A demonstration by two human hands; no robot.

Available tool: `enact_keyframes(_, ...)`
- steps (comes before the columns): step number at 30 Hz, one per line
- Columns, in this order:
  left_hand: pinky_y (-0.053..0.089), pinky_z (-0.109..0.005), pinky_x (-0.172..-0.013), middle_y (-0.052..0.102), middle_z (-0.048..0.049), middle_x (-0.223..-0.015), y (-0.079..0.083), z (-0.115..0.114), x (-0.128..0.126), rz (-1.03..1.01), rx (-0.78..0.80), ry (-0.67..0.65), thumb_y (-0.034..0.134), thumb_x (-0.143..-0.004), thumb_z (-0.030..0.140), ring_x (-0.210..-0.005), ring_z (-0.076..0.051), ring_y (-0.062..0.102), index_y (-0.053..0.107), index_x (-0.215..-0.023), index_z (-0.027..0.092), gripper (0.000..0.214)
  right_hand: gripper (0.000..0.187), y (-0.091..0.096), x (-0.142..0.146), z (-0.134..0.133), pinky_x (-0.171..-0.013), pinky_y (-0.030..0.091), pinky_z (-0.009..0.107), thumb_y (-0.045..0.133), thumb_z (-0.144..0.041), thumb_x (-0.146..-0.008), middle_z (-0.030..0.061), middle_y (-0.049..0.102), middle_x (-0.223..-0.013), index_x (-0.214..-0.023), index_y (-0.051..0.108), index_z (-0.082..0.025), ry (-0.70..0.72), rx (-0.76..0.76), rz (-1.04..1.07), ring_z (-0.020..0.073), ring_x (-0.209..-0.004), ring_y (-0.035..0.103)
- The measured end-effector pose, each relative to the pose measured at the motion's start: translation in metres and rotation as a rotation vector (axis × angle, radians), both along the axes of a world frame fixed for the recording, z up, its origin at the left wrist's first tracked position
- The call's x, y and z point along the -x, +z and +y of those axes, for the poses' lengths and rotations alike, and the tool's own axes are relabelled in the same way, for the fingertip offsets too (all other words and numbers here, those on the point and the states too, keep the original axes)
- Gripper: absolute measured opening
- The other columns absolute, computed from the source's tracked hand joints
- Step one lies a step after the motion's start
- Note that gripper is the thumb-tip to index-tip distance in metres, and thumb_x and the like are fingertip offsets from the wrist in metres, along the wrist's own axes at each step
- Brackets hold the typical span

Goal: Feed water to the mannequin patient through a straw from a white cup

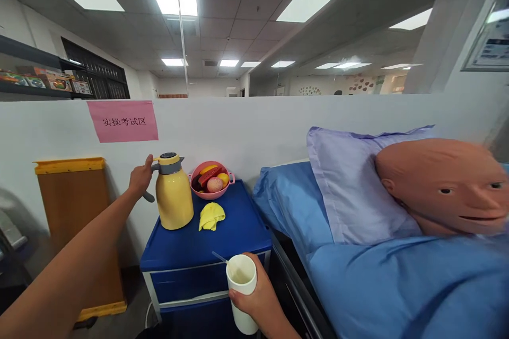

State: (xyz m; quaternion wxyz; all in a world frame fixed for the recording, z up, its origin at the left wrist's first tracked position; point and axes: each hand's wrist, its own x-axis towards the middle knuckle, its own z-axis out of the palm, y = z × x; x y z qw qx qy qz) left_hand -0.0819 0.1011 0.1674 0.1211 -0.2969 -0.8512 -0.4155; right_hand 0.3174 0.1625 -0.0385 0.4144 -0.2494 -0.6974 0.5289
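Head view: gripping an upright jug [174, 201] by its handle [149, 197], just right of the curled left hand [140, 177], with spout [182, 159] facing away; clasping a cup [240, 285], mouth up, long axis near vertical, in the wrapped right hand [260, 295].

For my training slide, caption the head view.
Left hand gripping a yellow jug atop a blue cabinet, right hand holding a white cup, beside a mannequin in bed.

Across my view I saw a pink sign [123, 130] at nine o'clock, a fruit-filled bowl [210, 196] at eight, a manikin's head [433, 180] at three and blue bedding [382, 286] at four.
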Motion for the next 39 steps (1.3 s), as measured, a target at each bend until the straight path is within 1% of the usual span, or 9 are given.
enact_keyframes(5,0.048,-0.058,-0.100,0.061,-0.0208,-0.118,-0.023,-0.015,-0.042,0.256,-0.067,0.013,0.032,-0.093,0.057,-0.133,-0.042,0.045,0.060,-0.108,0.017,0.051,0.062,0.016,-0.039,0.015,-0.085,0.055,0.038,0.074,-0.028,-0.058,0.0067,0.070,-0.103,-0.117,0.057,-0.022,-0.011,-0.046,0.051,0.0268,-0.092,0.068)
enact_keyframes(7,0.037,-0.056,-0.115,0.056,-0.0187,-0.134,-0.055,-0.006,-0.070,0.369,-0.004,-0.169,0.038,-0.092,0.048,-0.142,-0.037,0.037,0.059,-0.117,0.019,0.043,0.062,0.022,-0.056,0.021,-0.088,0.054,0.039,0.074,-0.030,-0.060,0.0079,0.070,-0.106,-0.119,0.056,-0.022,-0.051,-0.053,0.052,0.0279,-0.095,0.068)
enact_keyframes(11,0.045,-0.039,-0.112,0.062,-0.0081,-0.135,-0.141,0.045,-0.117,0.363,0.186,-0.548,0.050,-0.086,0.047,-0.125,-0.027,0.059,0.064,-0.119,0.025,0.042,0.061,0.036,-0.089,0.028,-0.088,0.054,0.042,0.074,-0.035,-0.061,0.0083,0.070,-0.105,-0.118,0.055,-0.022,-0.169,0.015,-0.051,0.0293,-0.095,0.067)
enact_keyframes(14,0.033,-0.043,-0.121,0.045,-0.0106,-0.154,-0.190,0.086,-0.127,0.170,0.333,-0.550,0.056,-0.080,0.052,-0.143,-0.032,0.042,0.056,-0.134,0.024,0.060,0.061,0.049,-0.119,0.034,-0.085,0.055,0.040,0.073,-0.039,-0.061,0.0067,0.070,-0.102,-0.117,0.056,-0.022,-0.202,0.008,-0.033,0.0275,-0.092,0.067)
enact_keyframes(17,0.031,-0.050,-0.121,0.053,-0.0139,-0.147,-0.212,0.111,-0.128,0.113,0.325,-0.549,0.056,-0.078,0.049,-0.143,-0.037,0.041,0.063,-0.124,0.024,0.053,0.056,0.064,-0.156,0.046,-0.079,0.056,0.038,0.074,-0.043,-0.061,0.0054,0.071,-0.095,-0.112,0.060,-0.024,-0.251,-0.029,-0.025,0.0263,-0.086,0.067)
enact_keyframes(22,0.047,-0.045,-0.109,0.067,-0.0048,-0.130,-0.205,0.117,-0.170,0.050,0.209,-0.659,0.044,-0.080,0.038,-0.123,-0.030,0.062,0.067,-0.105,0.030,0.035,0.053,0.091,-0.222,0.080,-0.075,0.055,0.038,0.075,-0.048,-0.064,0.0072,0.073,-0.092,-0.107,0.062,-0.020,-0.402,0.005,0.035,0.0266,-0.083,0.068)
enact_keyframes(26,0.056,-0.049,-0.094,0.073,-0.0065,-0.111,-0.170,0.123,-0.254,-0.416,-0.136,-0.692,0.056,-0.075,0.043,-0.104,-0.033,0.070,0.067,-0.107,0.026,0.038,0.059,0.113,-0.273,0.105,-0.070,0.055,0.039,0.078,-0.048,-0.062,0.0092,0.073,-0.091,-0.109,0.059,-0.018,-0.493,0.036,0.064,0.0277,-0.079,0.069)
enact_keyframes(32,0.056,-0.036,-0.090,0.072,-0.0071,-0.115,-0.113,0.159,-0.393,-0.667,-0.455,-0.933,0.069,-0.073,0.046,-0.104,-0.026,0.069,0.066,-0.114,0.023,0.047,0.059,0.124,-0.334,0.124,-0.071,0.054,0.038,0.080,-0.049,-0.061,0.0089,0.073,-0.093,-0.108,0.061,-0.018,-0.766,-0.077,0.077,0.0259,-0.080,0.068)
enact_keyframes(39,0.054,-0.027,-0.075,0.072,-0.0049,-0.107,-0.094,0.200,-0.507,-0.909,-0.535,-1.092,0.076,-0.068,0.039,-0.090,-0.018,0.068,0.070,-0.111,0.022,0.046,0.063,0.114,-0.383,0.151,-0.079,0.053,0.040,0.079,-0.054,-0.063,0.0074,0.071,-0.100,-0.112,0.059,-0.019,-0.917,-0.110,-0.007,0.0272,-0.089,0.067)
